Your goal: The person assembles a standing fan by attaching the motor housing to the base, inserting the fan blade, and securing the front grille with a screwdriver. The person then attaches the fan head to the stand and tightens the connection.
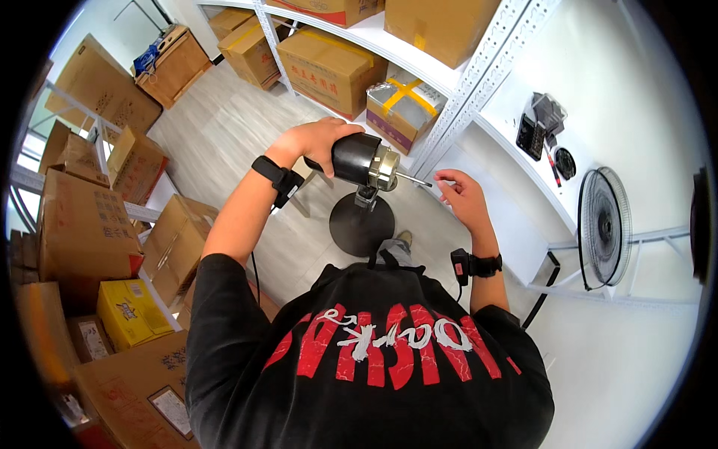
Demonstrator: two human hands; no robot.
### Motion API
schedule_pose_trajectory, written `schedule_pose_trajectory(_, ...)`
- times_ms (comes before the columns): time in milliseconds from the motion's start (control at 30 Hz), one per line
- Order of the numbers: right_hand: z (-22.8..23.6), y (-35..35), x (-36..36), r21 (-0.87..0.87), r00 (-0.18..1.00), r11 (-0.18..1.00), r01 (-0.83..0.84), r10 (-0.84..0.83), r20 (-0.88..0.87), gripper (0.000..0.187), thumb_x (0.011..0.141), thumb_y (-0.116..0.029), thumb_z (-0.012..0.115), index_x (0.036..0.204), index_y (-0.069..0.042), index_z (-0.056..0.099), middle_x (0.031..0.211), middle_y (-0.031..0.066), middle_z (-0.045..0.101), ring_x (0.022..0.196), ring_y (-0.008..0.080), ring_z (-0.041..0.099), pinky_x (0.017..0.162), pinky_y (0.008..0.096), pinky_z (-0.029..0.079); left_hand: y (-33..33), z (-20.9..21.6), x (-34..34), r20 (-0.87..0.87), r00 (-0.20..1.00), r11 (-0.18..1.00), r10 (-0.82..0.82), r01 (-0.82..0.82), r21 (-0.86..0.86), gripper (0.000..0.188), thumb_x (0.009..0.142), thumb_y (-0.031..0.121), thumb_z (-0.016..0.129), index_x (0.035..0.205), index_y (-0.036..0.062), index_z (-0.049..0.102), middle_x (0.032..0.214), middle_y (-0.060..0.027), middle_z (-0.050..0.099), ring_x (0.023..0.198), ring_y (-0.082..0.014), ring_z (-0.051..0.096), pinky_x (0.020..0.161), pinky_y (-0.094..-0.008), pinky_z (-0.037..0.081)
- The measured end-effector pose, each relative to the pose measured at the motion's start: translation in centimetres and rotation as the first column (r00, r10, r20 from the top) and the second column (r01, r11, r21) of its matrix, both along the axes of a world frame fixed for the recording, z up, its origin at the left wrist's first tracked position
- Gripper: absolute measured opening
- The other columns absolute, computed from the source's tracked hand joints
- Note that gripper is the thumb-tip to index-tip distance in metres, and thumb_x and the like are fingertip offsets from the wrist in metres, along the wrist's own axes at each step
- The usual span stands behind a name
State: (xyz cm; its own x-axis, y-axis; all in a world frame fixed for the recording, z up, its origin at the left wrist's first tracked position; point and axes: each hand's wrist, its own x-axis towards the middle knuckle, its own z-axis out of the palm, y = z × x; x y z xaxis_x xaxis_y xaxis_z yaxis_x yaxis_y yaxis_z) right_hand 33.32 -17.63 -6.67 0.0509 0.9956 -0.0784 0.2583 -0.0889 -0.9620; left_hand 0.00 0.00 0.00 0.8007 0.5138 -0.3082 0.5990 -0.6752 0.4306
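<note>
My left hand (323,144) wraps over the back of a black fan motor housing (354,159). A silvery metal front end (384,168) shows on the motor, and a thin metal shaft (413,179) sticks out of it to the right. Below, the motor joins a stand with a round black base (361,224) on the floor. Beside the shaft's tip is my right hand (462,197), its fingers loosely bent and apart, with nothing visible in them. The undersides of its fingers are partly hidden.
Right, a white shelf (499,133) bears a black tool case (531,137), a screwdriver (553,168) and a round black part (565,162). A wire fan grille (600,227) stands beyond them. Cardboard boxes (329,69) fill racks ahead; more boxes (88,224) stand left.
</note>
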Motion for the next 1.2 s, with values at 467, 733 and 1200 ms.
schedule_pose_trajectory(467,-4.3,-1.1,0.9,-0.096,0.971,0.984,-0.151,0.166,0.172,0.043,0.089,-0.023,0.073,0.125,-0.003,0.061,0.097,0.0037,0.067,0.071,0.0107,0.058,0.066,0.0281,0.049,1.3,-4.3,-2.8,0.549,0.629,0.834,0.550,-0.380,-0.400,0.081,0.077,0.031,0.083,0.144,0.0066,0.044,0.141,-0.0144,0.051,0.132,-0.0255,0.047,0.109,-0.0361,0.039)
schedule_pose_trajectory(733,-12.7,1.6,-2.0,-0.029,0.977,0.982,-0.184,0.186,0.104,0.049,0.088,-0.029,0.074,0.126,-0.001,0.060,0.096,0.0111,0.073,0.082,0.0244,0.068,0.075,0.0361,0.052,-1.5,-11.9,-2.1,0.512,0.045,0.497,0.858,-0.326,-0.805,0.045,0.103,0.041,0.049,0.127,0.0040,0.057,0.118,-0.0061,0.063,0.108,-0.0164,0.059,0.097,-0.0342,0.047)
schedule_pose_trajectory(1200,-13.5,3.1,-6.7,0.177,0.928,0.975,-0.137,0.064,0.367,0.024,0.087,-0.024,0.069,0.095,-0.002,0.067,0.086,0.0221,0.067,0.082,0.0430,0.064,0.072,0.0501,0.051,-2.9,-12.7,-1.1,0.467,-0.001,0.432,0.884,-0.382,-0.817,0.054,0.104,0.053,0.038,0.131,0.0081,0.052,0.122,-0.0088,0.061,0.112,-0.0197,0.059,0.102,-0.0382,0.046)
